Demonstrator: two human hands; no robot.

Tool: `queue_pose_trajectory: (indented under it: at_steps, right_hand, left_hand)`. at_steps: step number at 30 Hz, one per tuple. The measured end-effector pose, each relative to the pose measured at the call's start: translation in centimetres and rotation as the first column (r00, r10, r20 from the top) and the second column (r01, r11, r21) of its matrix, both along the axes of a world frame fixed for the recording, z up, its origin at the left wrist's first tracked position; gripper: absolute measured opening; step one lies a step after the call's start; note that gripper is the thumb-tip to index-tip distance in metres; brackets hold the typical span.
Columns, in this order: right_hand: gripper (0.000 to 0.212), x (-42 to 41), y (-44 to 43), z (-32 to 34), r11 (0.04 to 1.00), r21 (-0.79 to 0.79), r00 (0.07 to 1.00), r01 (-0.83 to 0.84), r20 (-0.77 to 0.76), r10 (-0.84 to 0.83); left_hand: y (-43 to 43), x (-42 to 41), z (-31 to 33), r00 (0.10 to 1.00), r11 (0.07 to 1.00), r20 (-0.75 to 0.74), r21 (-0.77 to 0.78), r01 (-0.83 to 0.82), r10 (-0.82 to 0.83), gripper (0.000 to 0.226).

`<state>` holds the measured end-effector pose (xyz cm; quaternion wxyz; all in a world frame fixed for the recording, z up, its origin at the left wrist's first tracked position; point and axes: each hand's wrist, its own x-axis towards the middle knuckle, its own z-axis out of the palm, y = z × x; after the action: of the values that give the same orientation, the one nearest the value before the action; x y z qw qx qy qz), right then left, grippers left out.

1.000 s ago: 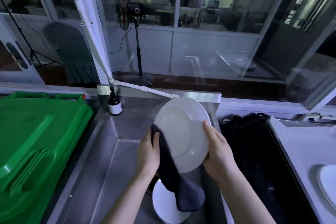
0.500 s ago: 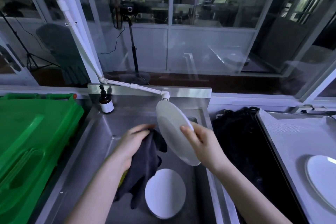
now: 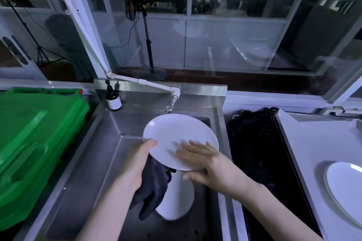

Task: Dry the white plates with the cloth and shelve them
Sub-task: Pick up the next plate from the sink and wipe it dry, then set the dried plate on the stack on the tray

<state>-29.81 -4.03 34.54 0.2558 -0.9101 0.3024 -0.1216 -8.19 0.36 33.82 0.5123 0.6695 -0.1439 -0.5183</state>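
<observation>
A person holds a round white ceramic plate (image 3: 176, 133) nearly level above a stainless steel sink (image 3: 88, 172), just below the spout of a white plastic pipe tap (image 3: 175, 94). The left hand (image 3: 137, 164) grips the plate's left rim, thumb on top, with a dark grey cloth (image 3: 154, 188) bunched beneath and hanging into the basin. The right hand (image 3: 205, 162) lies on the near face, fingers straight and spread, thumb showing under the rim.

The plate looks rigid, glazed and breakable, of moderate weight, and probably slick where still wet. The rim seems the safest hold, thumb above and fingers below, ideally with cloth between skin and glaze. A slip here would likely drop it onto the second round white plate (image 3: 176, 201) lying in the basin directly underneath.

A third white plate (image 3: 346, 188) rests well apart on the pale countertop (image 3: 313, 139) at right; no shelf is in sight. A heap of black material (image 3: 254, 143), too dark to identify, fills the gap between sink and counter. A bright green plastic bin lid (image 3: 35, 133) crowds the sink's left side, and a brown pump bottle (image 3: 113, 100) stands at the back corner. Glass partitions close the room behind, leaving little clearance for swinging a plate.
</observation>
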Motion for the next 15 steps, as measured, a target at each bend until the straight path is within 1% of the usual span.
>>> queue_pose_trajectory:
  at_steps: [1, 2, 3, 4, 5, 6, 7, 8, 9, 12, 15]
  right_hand:
    - [0.065, -1.1, -0.2, -0.1, 0.994, 0.07, 0.996, 0.081, 0.041, -0.084]
    - [0.066, -2.3, -0.3, -0.2, 0.976, 0.102, 0.973, 0.192, 0.111, -0.203]
    - [0.063, -3.4, -0.5, -0.3, 0.938, 0.118, 0.92, 0.325, 0.191, -0.343]
    - [0.058, -4.2, -0.5, -0.3, 0.874, 0.137, 0.837, 0.466, 0.25, -0.486]
    - [0.052, -4.8, -0.6, -0.3, 0.793, 0.2, 0.745, 0.576, 0.271, -0.609]
    - [0.046, -5.3, -0.5, -0.3, 0.712, 0.321, 0.666, 0.625, 0.258, -0.7]
    - [0.043, -5.3, -0.6, -0.4, 0.638, 0.483, 0.606, 0.599, 0.248, -0.756]
    - [0.041, -5.5, -0.4, -0.5, 0.563, 0.631, 0.55, 0.534, 0.246, -0.798]
    - [0.041, -6.0, 0.0, -0.6, 0.505, 0.72, 0.488, 0.476, 0.261, -0.833]
    - [0.047, -8.2, 1.1, -0.5, 0.426, 0.798, 0.298, 0.426, 0.321, -0.899]
    - [0.049, -10.8, 1.9, -0.5, 0.356, 0.827, 0.151, 0.436, 0.322, -0.935]
  left_hand:
    - [0.0, -0.1, -0.2, 1.0, 1.0, 0.005, -0.011, 0.0, 0.0, 0.023]
    - [0.0, -0.1, -0.5, 1.0, 1.0, 0.0, -0.03, 0.008, -0.008, 0.025]
    - [-0.1, -0.2, -0.7, 1.0, 0.999, -0.013, -0.047, 0.023, -0.023, 0.027]
    - [-0.2, -0.3, -0.8, 0.999, 0.997, -0.024, -0.058, 0.042, -0.043, 0.029]
    - [-0.4, -0.5, -0.8, 0.998, 0.996, -0.024, -0.068, 0.062, -0.064, 0.028]
    - [-0.6, -0.8, -0.9, 0.996, 0.993, -0.01, -0.084, 0.083, -0.084, 0.023]
    - [-0.8, -1.2, -1.0, 0.995, 0.99, 0.008, -0.1, 0.099, -0.099, 0.018]
    - [-1.0, -1.7, -1.1, 0.991, 0.985, 0.02, -0.112, 0.13, -0.129, 0.016]
    - [-1.3, -2.5, -1.2, 0.986, 0.978, 0.033, -0.123, 0.168, -0.165, 0.016]
    - [-2.4, -5.0, -1.6, 0.962, 0.937, 0.106, -0.222, 0.27, -0.252, 0.008]
    - [-3.6, -8.1, -1.8, 0.926, 0.871, 0.182, -0.318, 0.373, -0.33, 0.027]
